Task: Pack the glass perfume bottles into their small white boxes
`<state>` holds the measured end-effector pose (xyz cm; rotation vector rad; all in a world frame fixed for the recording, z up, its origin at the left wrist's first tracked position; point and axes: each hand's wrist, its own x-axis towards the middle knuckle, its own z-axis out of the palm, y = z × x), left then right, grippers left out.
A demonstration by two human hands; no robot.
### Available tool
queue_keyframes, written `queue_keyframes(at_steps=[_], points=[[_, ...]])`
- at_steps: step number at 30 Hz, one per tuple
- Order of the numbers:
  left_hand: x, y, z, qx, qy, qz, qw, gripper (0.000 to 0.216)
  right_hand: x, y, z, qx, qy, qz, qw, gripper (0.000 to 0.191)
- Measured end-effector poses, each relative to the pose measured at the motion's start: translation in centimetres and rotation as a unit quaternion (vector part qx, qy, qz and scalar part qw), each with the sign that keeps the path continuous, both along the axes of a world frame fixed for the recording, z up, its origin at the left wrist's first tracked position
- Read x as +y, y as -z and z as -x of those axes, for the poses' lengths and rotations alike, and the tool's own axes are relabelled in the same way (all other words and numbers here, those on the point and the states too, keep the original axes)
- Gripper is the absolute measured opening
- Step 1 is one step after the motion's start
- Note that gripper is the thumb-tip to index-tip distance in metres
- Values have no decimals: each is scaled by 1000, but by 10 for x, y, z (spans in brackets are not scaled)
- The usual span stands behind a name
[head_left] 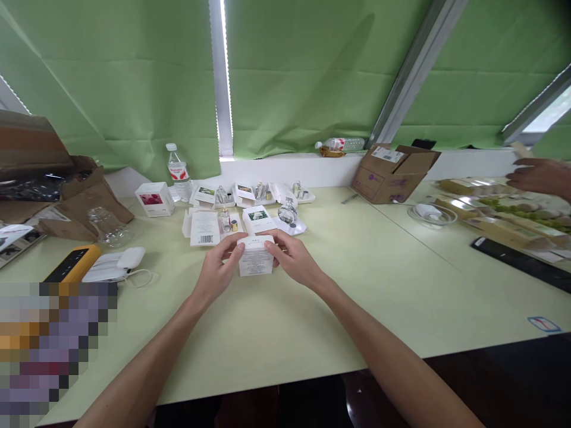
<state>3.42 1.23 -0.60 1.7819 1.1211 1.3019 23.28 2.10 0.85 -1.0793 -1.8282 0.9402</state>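
Observation:
Both my hands hold a small white carton (256,257) that rests on the pale green table (366,285). My left hand (219,267) grips its left side, thumb on the top edge. My right hand (291,255) grips its right side, fingers curled over the top. Just behind the carton lie several similar white boxes (205,227), some open, with small glass bottles (288,212) among them. A white box with a red picture (154,198) stands further left.
A water bottle (177,169) stands by the wall. Brown cardboard boxes sit at left (66,196) and at back right (392,172). A yellow-edged device (74,263) and a white charger (116,266) lie at left. Another person's hand (542,176) reaches over packages at right.

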Motion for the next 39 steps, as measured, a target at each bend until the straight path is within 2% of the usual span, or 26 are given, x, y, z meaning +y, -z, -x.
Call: queue_keyframes(at_steps=[27,39], points=[[1,2,0,3,4,0,1000,27,1,3,4,15,16,6,1000,34],[-3,-1,-3,6,-10,4,1000,29,-3,4,8,-11,53,2,999,43]])
